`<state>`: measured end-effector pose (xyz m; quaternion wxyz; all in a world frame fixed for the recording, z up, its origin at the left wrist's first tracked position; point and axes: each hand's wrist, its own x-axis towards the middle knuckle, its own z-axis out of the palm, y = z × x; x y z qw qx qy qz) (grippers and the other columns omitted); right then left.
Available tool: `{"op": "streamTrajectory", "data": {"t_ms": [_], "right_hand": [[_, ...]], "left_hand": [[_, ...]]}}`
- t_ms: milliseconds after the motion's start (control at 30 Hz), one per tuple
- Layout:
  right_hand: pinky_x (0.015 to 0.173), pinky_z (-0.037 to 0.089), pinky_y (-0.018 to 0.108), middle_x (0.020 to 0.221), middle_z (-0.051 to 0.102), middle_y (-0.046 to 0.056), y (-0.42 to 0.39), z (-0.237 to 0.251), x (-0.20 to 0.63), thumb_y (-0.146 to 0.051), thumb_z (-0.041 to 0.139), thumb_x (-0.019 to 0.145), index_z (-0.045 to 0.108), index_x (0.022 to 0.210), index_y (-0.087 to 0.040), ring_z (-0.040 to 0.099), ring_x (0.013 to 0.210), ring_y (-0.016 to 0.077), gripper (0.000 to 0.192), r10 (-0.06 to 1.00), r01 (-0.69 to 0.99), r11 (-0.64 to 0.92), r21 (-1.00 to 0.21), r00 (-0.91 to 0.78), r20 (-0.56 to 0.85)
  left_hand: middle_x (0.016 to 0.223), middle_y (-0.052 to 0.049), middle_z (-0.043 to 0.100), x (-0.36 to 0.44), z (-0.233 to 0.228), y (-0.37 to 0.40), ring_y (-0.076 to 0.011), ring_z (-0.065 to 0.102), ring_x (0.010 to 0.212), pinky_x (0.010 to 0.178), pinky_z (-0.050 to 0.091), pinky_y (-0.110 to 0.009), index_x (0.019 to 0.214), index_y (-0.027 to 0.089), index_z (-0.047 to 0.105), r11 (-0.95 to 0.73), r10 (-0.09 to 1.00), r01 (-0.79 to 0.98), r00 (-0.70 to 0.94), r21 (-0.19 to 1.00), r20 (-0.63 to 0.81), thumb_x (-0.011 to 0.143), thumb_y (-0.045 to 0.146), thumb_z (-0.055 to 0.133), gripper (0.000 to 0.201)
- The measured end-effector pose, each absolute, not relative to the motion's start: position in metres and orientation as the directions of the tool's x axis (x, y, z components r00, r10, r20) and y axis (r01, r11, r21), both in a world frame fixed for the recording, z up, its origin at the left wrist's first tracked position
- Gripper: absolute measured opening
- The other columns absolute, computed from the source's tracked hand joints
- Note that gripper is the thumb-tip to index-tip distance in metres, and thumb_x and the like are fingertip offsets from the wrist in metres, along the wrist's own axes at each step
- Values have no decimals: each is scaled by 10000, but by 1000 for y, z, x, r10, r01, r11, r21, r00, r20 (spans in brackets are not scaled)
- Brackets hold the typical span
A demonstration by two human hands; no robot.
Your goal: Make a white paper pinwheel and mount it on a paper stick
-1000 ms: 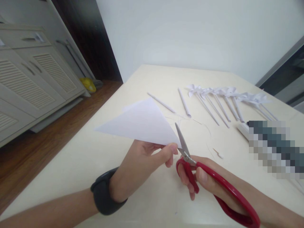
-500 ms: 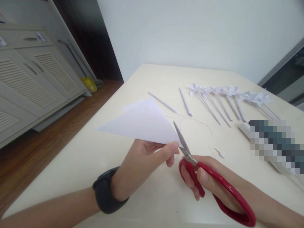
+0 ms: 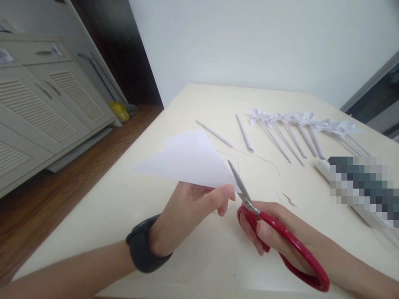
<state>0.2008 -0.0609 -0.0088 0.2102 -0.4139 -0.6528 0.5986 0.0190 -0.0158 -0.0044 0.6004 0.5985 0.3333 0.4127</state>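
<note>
Paper pinched in left hand — scissors (right hand) beside.

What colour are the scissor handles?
Red; the scissors sit in the right hand, plainest in the head view.

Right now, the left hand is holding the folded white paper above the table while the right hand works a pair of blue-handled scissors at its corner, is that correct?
Not quite: the scissors have red handles, not blue, as the head view shows. The rest holds: the left hand holds the folded white paper above the table, and the right hand works the scissors at its corner.
</note>
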Motion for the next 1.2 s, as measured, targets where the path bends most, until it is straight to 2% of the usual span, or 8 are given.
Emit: {"op": "streamTrajectory", "data": {"t_ms": [67, 200, 400, 567, 667, 800, 1033, 1200], "right_hand": [[566, 295, 249, 637, 384, -27, -61, -8, 201, -571, 318, 839, 398, 706, -192, 350, 579, 110, 409, 793, 296, -51, -954, -568, -219], [581, 289, 257, 650, 384, -24, -63, -7, 202, -569, 302, 844, 402, 729, -192, 344, 589, 114, 407, 791, 266, -61, -962, -575, -209], [634, 309, 277, 674, 394, -13, -65, 2, 201, -556, 288, 853, 422, 746, -185, 361, 630, 127, 409, 796, 246, -72, -966, -569, -205], [645, 323, 275, 667, 404, -11, -62, 5, 199, -541, 312, 855, 404, 719, -185, 369, 636, 129, 392, 799, 308, -92, -947, -545, -255], [592, 323, 257, 630, 389, -16, -61, -1, 199, -558, 299, 849, 377, 682, -189, 351, 596, 122, 412, 806, 286, -58, -956, -552, -214], [534, 323, 235, 606, 385, -21, -61, -8, 200, -554, 289, 855, 389, 687, -189, 370, 559, 112, 414, 802, 262, -103, -960, -549, -236], [505, 339, 220, 555, 339, -43, -62, -6, 199, -509, 368, 853, 405, 640, -189, 375, 508, 95, 387, 806, 211, -99, -972, -556, -203], [495, 338, 223, 541, 332, -43, -62, -4, 199, -522, 396, 834, 398, 610, -188, 394, 510, 101, 401, 813, 235, -118, -965, -534, -230]], "left_hand": [[565, 41, 503, 19, -5, -16, -91, 468, 524, 564, 427, -224, 618, 177, 529, -68, 901, -88, 422, 994, 99, 797, 217, 519, 184], [544, 49, 512, 17, -5, -17, -96, 518, 571, 599, 433, -206, 565, 180, 498, -136, 917, 44, 384, 990, 109, 806, 183, 507, 241], [570, 51, 537, 15, -3, -18, -100, 567, 643, 689, 417, -208, 505, 179, 473, -196, 908, 186, 405, 963, 107, 821, 222, 498, 320], [564, 45, 535, 16, -1, -17, -111, 580, 660, 696, 417, -215, 499, 178, 469, -175, 909, 204, 410, 963, 78, 822, 232, 497, 329], [573, 42, 539, 17, -2, -17, -109, 576, 667, 706, 419, -208, 495, 177, 469, -158, 912, 197, 405, 968, 66, 819, 239, 505, 332], [595, 35, 553, 16, -4, -18, -105, 562, 674, 720, 426, -200, 484, 174, 463, -127, 915, 160, 399, 979, 54, 816, 241, 509, 341], [564, 30, 537, 17, -5, -18, -107, 557, 669, 708, 450, -194, 489, 177, 479, -69, 914, 102, 406, 992, 22, 808, 246, 516, 329], [597, 22, 564, 16, -2, -18, -129, 576, 685, 738, 432, -237, 494, 176, 475, -115, 911, 193, 413, 974, 25, 817, 259, 495, 334]]}}
